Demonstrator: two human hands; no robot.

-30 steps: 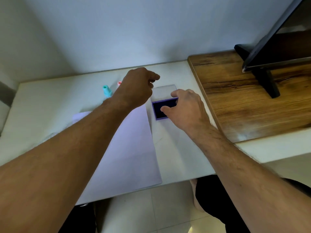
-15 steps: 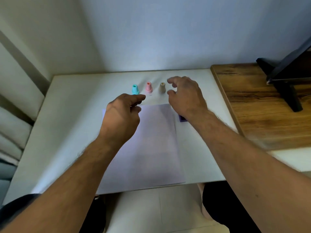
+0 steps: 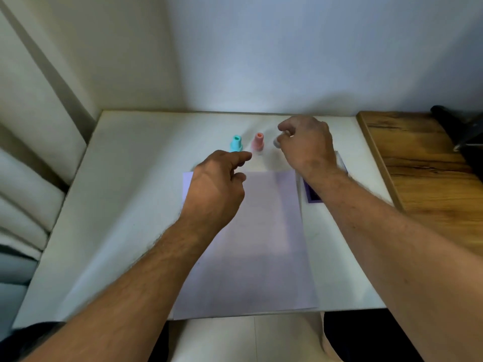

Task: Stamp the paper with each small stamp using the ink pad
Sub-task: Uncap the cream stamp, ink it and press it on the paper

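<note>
Upright, teal stamp, pink stamp, handles skyward

A white table against a pale wall carries a sheet of paper whose near edge overhangs the table's front. Beyond the sheet's far edge stand a teal stamp and a pink stamp, upright and just apart. A purple ink pad lies just right of the paper. A wooden board sits at the table's right end.
</note>
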